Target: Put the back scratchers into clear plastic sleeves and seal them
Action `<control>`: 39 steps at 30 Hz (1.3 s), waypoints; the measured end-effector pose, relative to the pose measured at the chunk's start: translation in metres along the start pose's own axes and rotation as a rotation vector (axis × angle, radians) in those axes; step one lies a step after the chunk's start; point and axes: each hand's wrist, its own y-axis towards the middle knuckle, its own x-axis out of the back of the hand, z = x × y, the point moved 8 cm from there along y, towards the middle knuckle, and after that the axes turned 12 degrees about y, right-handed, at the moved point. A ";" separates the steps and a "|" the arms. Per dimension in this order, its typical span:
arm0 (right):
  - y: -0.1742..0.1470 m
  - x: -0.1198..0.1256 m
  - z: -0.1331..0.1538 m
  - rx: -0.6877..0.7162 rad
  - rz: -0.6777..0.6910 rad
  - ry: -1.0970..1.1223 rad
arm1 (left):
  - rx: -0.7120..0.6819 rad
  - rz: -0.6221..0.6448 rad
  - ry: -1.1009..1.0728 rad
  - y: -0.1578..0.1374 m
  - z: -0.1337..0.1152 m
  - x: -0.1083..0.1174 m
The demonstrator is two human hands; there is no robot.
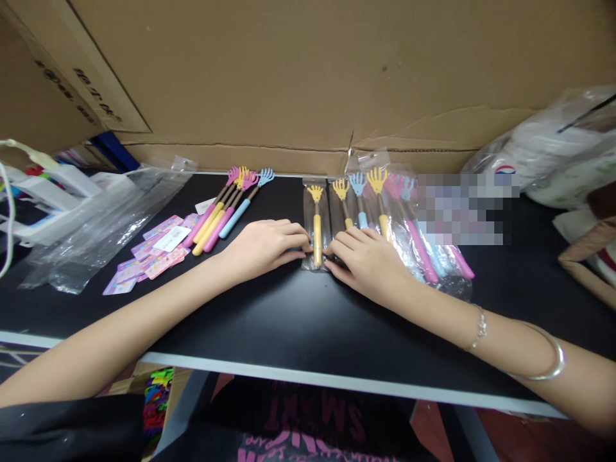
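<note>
A yellow back scratcher (317,234) with a hand-shaped head lies upright in view inside a narrow clear plastic bag (310,262) on the black table. At the bag's lower left edge, my left hand (267,247) has its thumb and fingertips closed on the plastic. My right hand (370,260) pinches the opposite edge and partly covers the neighbouring scratchers. Just right of it lie several bagged back scratchers (378,186) in yellow, blue and pink. Left of my left hand, several unbagged back scratchers (221,215) lie side by side.
Pink and purple printed cards (151,253) are spread at left beside clear empty bags (103,224). A white plastic rack (58,192) stands at far left. Large cardboard (308,83) walls the back. Wrapped white goods (539,147) sit at far right, near a blurred patch.
</note>
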 end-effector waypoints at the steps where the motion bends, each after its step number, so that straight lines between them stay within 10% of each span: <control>1: 0.000 0.000 0.000 0.001 0.002 0.001 | -0.001 -0.005 0.008 0.000 0.000 0.000; 39: -0.001 0.003 0.004 -0.004 -0.027 -0.066 | 0.089 -0.112 0.111 0.000 -0.001 0.009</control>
